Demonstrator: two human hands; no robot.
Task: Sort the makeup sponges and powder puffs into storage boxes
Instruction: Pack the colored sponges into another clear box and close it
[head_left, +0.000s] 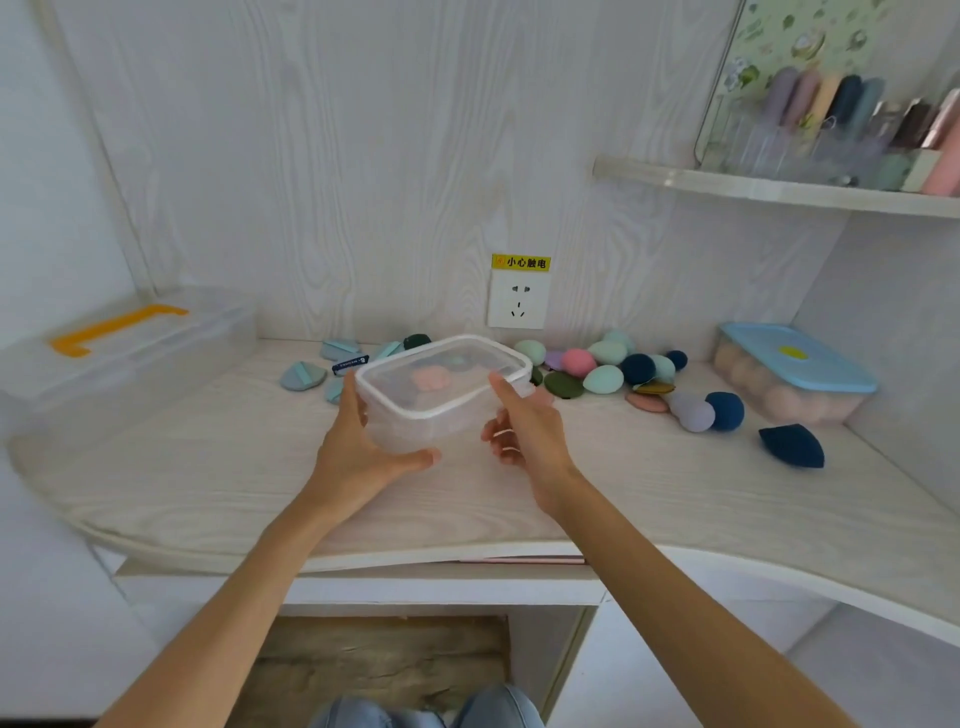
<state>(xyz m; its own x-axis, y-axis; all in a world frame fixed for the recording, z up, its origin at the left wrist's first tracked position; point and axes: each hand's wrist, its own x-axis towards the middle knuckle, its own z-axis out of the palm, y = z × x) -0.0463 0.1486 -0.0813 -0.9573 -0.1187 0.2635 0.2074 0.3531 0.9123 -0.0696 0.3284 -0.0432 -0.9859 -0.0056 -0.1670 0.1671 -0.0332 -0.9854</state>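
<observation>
Clear plastic box (441, 389) btwn both grips, L grip (358, 447) & R grip (524, 431) on sides

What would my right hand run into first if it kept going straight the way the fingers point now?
Your right hand points left and slightly away, and its fingers already lie against the side of the clear storage box. So the box wall comes first; your left hand holds the opposite side.
</observation>
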